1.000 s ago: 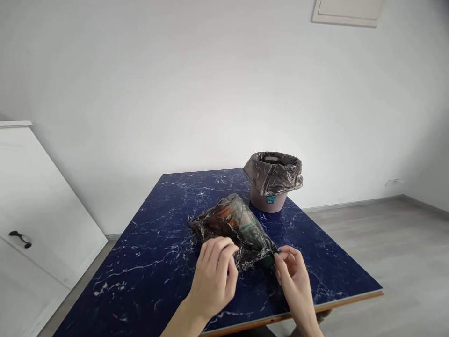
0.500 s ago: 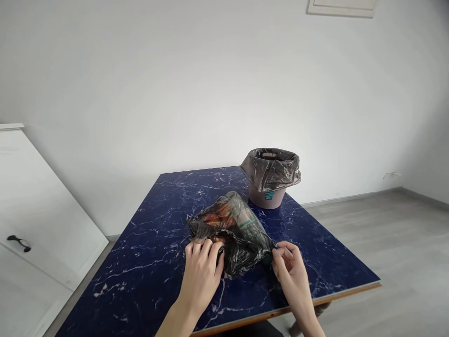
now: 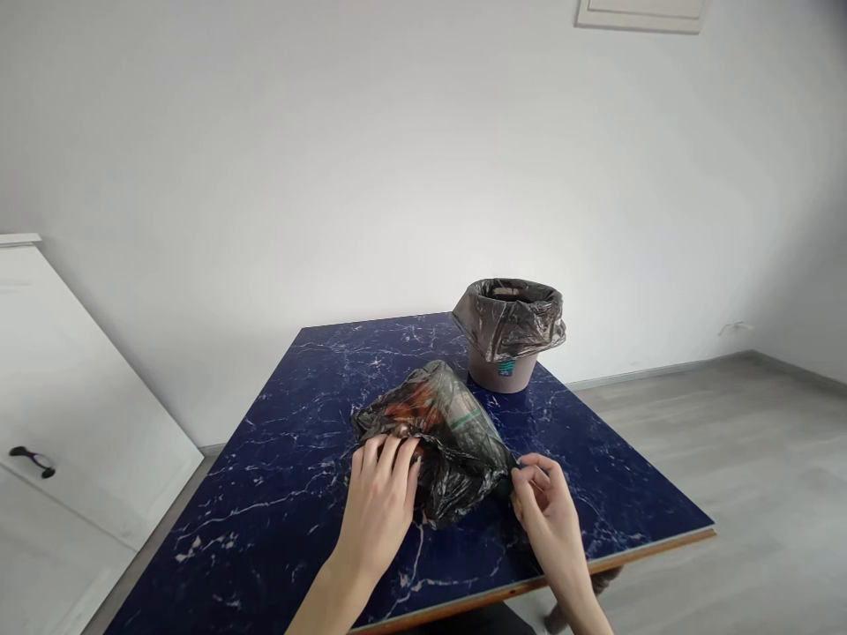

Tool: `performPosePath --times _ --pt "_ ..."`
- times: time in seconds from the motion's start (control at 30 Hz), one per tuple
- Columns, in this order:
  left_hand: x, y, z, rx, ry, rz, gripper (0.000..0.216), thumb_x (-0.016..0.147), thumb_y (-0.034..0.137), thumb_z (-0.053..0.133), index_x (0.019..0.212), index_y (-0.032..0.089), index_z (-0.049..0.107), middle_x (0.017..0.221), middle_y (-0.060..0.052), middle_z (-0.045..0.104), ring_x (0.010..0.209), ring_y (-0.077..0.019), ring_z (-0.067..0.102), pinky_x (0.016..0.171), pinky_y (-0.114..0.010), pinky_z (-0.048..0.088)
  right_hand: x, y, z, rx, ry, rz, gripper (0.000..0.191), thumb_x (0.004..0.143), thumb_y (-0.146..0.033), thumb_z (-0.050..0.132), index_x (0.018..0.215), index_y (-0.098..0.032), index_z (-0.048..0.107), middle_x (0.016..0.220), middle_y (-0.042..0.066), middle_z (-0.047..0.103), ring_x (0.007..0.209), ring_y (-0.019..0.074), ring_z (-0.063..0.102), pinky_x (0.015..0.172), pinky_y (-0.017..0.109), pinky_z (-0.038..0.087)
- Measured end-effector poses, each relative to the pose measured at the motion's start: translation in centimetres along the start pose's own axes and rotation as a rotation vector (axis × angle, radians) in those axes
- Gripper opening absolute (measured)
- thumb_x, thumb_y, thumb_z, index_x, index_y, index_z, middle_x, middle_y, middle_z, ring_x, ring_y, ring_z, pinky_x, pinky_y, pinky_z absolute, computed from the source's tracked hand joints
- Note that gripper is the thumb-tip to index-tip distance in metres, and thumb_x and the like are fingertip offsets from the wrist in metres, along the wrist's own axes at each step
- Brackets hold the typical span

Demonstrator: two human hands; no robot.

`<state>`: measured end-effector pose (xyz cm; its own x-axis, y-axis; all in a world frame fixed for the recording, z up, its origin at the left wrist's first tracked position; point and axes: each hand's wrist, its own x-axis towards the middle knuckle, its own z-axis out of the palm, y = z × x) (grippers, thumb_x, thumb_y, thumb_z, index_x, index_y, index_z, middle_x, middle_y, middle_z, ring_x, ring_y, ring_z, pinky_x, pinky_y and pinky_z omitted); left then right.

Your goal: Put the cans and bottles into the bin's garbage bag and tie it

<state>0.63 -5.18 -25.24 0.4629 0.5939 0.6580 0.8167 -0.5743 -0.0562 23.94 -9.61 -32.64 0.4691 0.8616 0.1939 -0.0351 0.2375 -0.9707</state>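
Fingers (image 3: 390, 451) of my left hand (image 3: 378, 511) lie stretched out & close together, palm down, tips pressing on the near left edge of the bag (image 3: 463, 423); nothing gripped there, just flat contact. Right hand (image 3: 546, 511) is curled, thumb & forefinger pinched tight on the bag's right-hand tip, other fingers loosely bent behind.

Bag is dark, thin, see-thru plastic, crumpled, lying on its side on the table (image 3: 278, 494) approx in the middle, a bit toward my edge. Thru the plastic I make out sth orange-red on the left & a pale thing w/ a green stripe on the right; can't tell what they are. Bag tapers from a fat left end to the narrow tip I pinch.

Table top is dark blue w/ white marble veins, wood-coloured edge on my side. Behind the bag, near the far right corner, stands a small bin (image 3: 503, 372), upright, w/ a dark liner (image 3: 509, 313) folded over its rim; small teal label on its front. Bin & bag are near each other, not touching as far as I see.

Left of the table, a white cabinet (image 3: 72, 397) w/ a dark handle (image 3: 30, 459). Grey floor (image 3: 728, 459) on the right, plain white wall (image 3: 331, 159) behind.
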Motion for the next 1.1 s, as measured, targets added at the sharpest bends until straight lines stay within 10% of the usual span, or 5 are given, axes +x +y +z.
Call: performPosePath --times 0.73,1.1 --pt "-3.3 -2.0 -2.3 -0.128 -0.146 0.068 0.024 0.105 0.031 0.056 0.096 0.024 0.076 0.095 -0.007 0.077 0.103 -0.0317 0.063 0.097 -0.054 0.043 0.1 0.1 -0.2 0.009 -0.011 0.014 0.038 0.098 -0.058 0.064 0.114 -0.025 0.054 0.065 -0.008 0.047 0.054 0.0127 0.046 0.049 0.024 0.035" --pt "-5.4 -9.8 -4.4 0.107 -0.214 -0.101 0.059 0.110 0.028 0.037 0.064 0.022 0.074 0.115 -0.011 0.079 0.125 -0.0355 0.060 0.109 -0.060 0.036 0.1 0.2 -0.1 0.047 -0.008 0.019 0.037 0.097 -0.056 0.066 0.114 -0.025 0.054 0.065 -0.009 0.047 0.053 0.0122 0.045 0.049 0.023 0.035"
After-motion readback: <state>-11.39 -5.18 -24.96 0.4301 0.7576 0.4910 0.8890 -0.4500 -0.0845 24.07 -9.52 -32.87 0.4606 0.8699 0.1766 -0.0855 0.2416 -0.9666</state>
